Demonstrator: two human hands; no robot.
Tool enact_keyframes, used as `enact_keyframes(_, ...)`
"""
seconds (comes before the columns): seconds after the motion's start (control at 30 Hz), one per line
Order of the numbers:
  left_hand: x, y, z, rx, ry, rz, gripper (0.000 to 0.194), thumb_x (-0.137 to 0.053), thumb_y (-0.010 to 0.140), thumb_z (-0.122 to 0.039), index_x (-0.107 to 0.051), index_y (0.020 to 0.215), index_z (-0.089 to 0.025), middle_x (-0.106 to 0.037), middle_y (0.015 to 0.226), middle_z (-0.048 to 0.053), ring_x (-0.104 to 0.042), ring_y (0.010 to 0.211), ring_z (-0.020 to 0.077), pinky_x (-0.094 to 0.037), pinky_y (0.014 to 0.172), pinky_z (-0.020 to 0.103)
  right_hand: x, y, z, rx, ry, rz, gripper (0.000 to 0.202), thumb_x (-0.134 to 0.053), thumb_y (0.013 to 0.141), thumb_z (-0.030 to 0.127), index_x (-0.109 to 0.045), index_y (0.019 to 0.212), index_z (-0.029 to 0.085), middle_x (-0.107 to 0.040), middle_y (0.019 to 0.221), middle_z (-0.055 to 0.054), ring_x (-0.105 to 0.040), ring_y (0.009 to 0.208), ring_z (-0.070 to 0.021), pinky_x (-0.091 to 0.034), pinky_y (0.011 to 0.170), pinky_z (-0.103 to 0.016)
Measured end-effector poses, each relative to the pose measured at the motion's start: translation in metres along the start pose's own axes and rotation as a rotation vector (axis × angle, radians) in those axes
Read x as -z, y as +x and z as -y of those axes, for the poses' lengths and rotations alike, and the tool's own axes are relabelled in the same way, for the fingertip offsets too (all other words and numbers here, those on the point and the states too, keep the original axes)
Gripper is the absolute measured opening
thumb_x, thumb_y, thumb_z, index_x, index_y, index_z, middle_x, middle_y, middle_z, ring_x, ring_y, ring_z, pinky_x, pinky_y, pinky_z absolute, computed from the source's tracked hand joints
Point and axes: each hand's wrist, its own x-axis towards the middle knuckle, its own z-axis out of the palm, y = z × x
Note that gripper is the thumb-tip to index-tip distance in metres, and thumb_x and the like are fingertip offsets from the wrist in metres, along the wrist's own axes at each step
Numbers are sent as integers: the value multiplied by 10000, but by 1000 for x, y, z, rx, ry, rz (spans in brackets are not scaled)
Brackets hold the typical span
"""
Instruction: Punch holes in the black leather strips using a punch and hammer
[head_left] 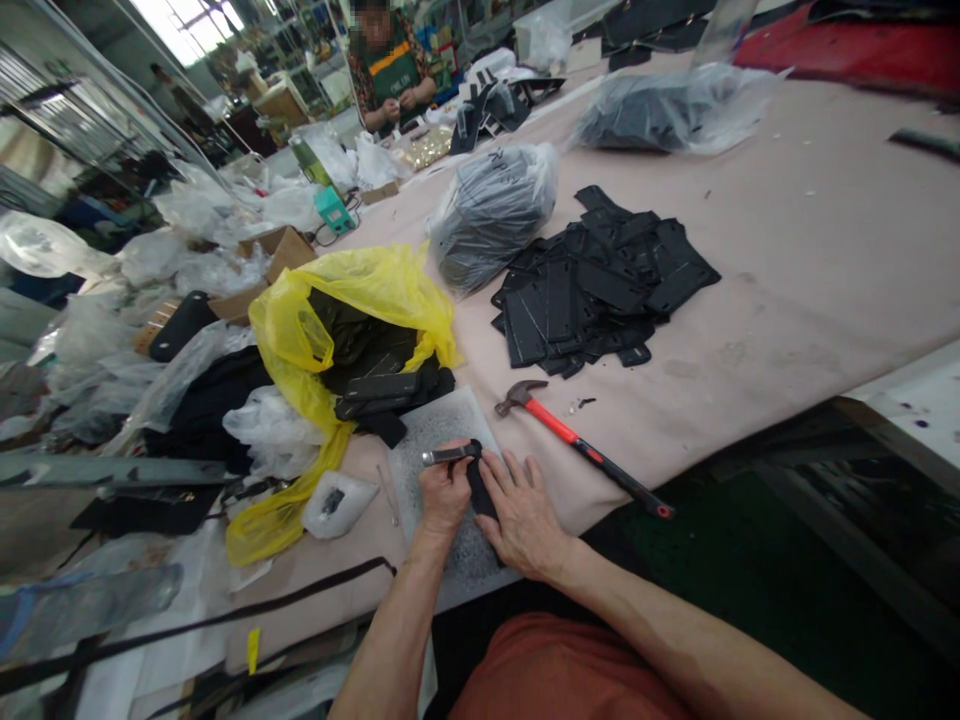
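Note:
On a grey speckled board (431, 430) lies a small black piece (482, 490). My left hand (444, 492) is closed round a metal tool (450, 454), whose dark end meets the top of the black piece. Flat on the piece's right side rests my right hand (525, 510), its fingers spread. A claw hammer (570, 436) with a red and black handle lies on the table to the right of the board. Beyond it is a heap of black pieces (600, 280).
A yellow bag (360, 270) with dark pieces stands left of the board. Wrapped bundles (491, 215) lie farther back on the table (787, 260). A white block (337, 503) sits near my left hand. Across the table is another person (394, 75).

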Motion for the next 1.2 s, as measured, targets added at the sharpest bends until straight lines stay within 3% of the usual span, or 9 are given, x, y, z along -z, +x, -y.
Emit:
enact_keyframes(0.17,-2,2,0,-52,106,27,180,-519,869,-183,-677,955,-178,-742,942,61,-701,875,196,-554,811,315,24,5,-12,-5,43,-34,566,-484,893,396,-413,1404,163,-366,1497,-119,-320,1338,-319,-236,1085,-522)
enact_keyframes(0.33,-7,1,0,-74,207,22,168,-528,855,-168,-662,956,-186,-739,901,62,-706,833,206,-554,754,307,66,8,-70,-297,-121,-157,432,-541,863,300,-505,1254,121,-495,1308,-203,-466,1141,-323,-373,917,-445)
enact_keyframes(0.5,-7,-1,-3,-55,247,19,133,-543,846,-149,-644,925,-184,-730,861,58,-701,781,204,-540,704,287,75,6,-106,-479,117,125,90,-533,824,233,-541,873,158,-581,872,-98,-533,798,-203,-415,696,-315)
enact_keyframes(0.63,-5,-2,-7,-31,254,34,131,-555,838,-132,-637,921,-193,-720,829,43,-696,780,197,-523,683,268,87,12,-89,-700,624,400,86,-480,828,258,-480,774,190,-507,656,11,-442,497,-101,-367,458,-228)
enact_keyframes(0.7,-5,-2,-7,-24,249,31,132,-560,837,-133,-636,922,-198,-716,809,40,-695,771,201,-517,670,269,111,19,-69,-753,831,388,183,-411,883,345,-465,785,200,-446,592,52,-351,391,-77,-303,365,-209)
enact_keyframes(0.8,-5,-3,-6,-36,239,18,131,-562,836,-141,-636,926,-201,-716,805,50,-695,759,217,-510,647,283,167,31,-33,-557,929,26,330,-403,907,513,-491,832,204,-401,550,75,-330,367,-74,-264,330,-195)
enact_keyframes(0.97,-3,-2,-8,-59,206,1,148,-551,830,-133,-642,921,-206,-716,800,55,-693,746,220,-503,635,285,226,35,1,-29,485,-649,295,-410,947,457,-537,903,194,-499,623,19,-461,491,-105,-350,459,-233)
enact_keyframes(1.13,-5,-3,-8,-46,240,6,153,-557,831,-145,-645,944,-199,-719,803,61,-690,728,218,-495,619,281,214,21,-6,232,-77,-190,328,-463,919,419,-458,667,210,-436,495,30,-330,395,-92,-175,438,-280)
enact_keyframes(1.2,-6,-4,-6,-50,234,-1,155,-553,840,-154,-646,957,-197,-718,797,62,-690,723,218,-494,620,281,215,18,-3,195,-57,-188,299,-445,934,402,-460,704,211,-443,512,37,-343,401,-92,-189,443,-270)
